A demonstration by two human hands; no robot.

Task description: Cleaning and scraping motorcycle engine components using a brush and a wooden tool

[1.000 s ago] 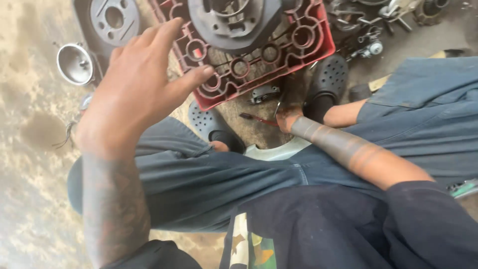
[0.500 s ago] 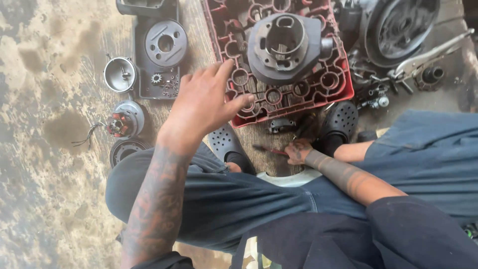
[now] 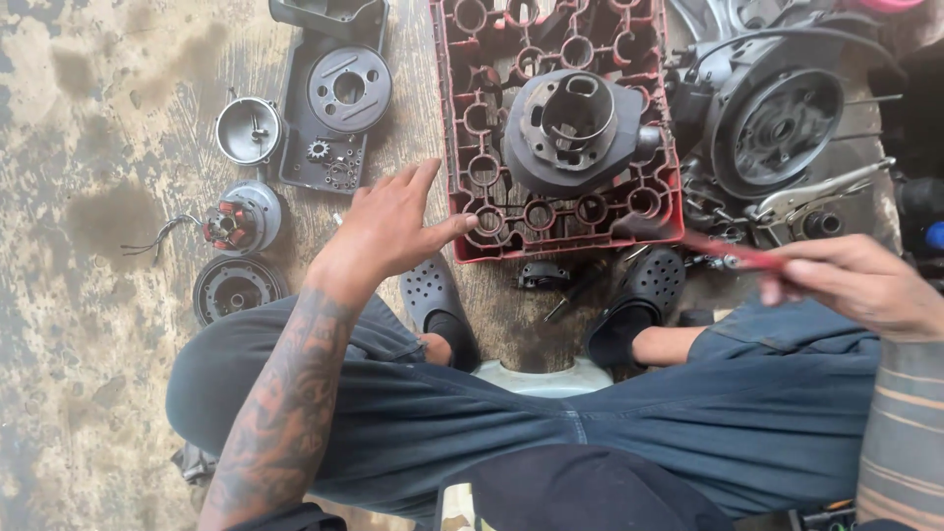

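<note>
Nearest the camera, the person's dark blue trouser knees (image 3: 551, 423) spread wide over the stained concrete floor (image 3: 79, 324), with black perforated clogs (image 3: 438, 300) planted just in front. The right hand (image 3: 865, 285) is closed around a slim red-handled tool (image 3: 733, 253), whose tip points left over the right-hand clog. The left hand (image 3: 388, 231) is open, fingers spread, hovering with its fingertips at the near left corner of the red plastic crate (image 3: 472, 128), gripping nothing.

On that crate sits the dark grey finned metal engine cylinder (image 3: 575, 128), upright with its bore facing up. Right of it lies a round grey engine casing (image 3: 777, 123) and silver locking pliers (image 3: 831, 187); left of the crate, a black tray (image 3: 334, 108) and round metal parts (image 3: 236, 221) lie on the floor.

As a judgement: the cylinder rests on an open grid, so a nudge to the crate could tip it, and small loose parts near the feet could be kicked away.
</note>
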